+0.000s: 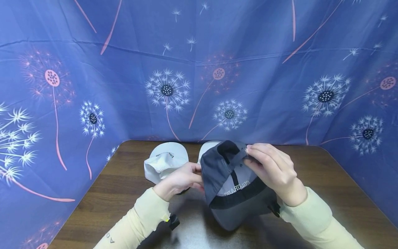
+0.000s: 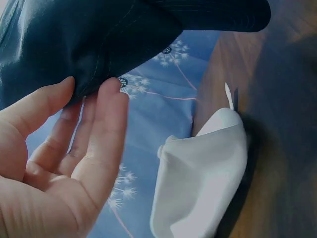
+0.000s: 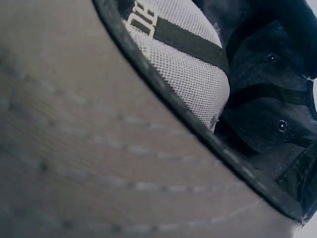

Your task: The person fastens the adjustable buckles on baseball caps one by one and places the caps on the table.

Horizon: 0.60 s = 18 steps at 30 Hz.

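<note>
A dark grey baseball cap hangs between my two hands, tilted with its inside toward me and its brim low. Inside it, pale lining with reversed lettering shows, and the right wrist view has the brim's stitched underside up close. My left hand pinches the cap's lower edge between thumb and fingertips, as the left wrist view shows. At the cap's back opening, by the strap, my right hand grips the edge with thumb and fingers. Beside my left hand, a white cap rests on the table.
Behind the dark cap, part of another white brim shows. The brown wooden table ends at a blue dandelion-print cloth hanging at the back and sides. A white cap stands below the left hand in the left wrist view.
</note>
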Tool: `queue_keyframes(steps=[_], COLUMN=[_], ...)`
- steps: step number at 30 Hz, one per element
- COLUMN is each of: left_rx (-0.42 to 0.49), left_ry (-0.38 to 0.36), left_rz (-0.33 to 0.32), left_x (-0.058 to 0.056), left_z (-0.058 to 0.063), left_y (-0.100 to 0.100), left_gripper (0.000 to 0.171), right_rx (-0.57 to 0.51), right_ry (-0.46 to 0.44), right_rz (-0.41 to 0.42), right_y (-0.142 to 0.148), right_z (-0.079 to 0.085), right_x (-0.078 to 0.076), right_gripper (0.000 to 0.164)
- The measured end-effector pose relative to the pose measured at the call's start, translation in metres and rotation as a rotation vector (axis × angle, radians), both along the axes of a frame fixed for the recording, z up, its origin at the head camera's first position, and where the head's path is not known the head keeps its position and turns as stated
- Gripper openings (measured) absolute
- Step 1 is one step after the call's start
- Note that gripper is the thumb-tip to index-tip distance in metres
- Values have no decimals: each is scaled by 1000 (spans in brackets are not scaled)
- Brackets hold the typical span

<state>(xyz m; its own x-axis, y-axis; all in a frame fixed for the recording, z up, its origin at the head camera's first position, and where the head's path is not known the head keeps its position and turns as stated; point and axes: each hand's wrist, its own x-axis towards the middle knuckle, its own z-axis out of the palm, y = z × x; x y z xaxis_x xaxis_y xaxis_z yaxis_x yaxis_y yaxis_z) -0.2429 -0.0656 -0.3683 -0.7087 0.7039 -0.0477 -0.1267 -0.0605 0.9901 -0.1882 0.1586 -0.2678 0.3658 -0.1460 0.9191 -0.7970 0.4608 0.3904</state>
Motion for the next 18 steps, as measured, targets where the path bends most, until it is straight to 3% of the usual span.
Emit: queue_keyframes(steps=[5,11,18], left_rx=[-29,-93,-119], left_ry=[60,175,282], left_rz=[96,188,288], left_x=[3,4,4], left_z=[12,35,65], left_y=[1,-5,-15], left_gripper=[24,16,21], right_rx=[-23,-41,-29], right_ry=[8,17,54], right_rz=[17,84,140], right_y=[1,2,15], right_z=[1,-3,-22], right_x=[4,8,1], right_gripper=[20,22,20])
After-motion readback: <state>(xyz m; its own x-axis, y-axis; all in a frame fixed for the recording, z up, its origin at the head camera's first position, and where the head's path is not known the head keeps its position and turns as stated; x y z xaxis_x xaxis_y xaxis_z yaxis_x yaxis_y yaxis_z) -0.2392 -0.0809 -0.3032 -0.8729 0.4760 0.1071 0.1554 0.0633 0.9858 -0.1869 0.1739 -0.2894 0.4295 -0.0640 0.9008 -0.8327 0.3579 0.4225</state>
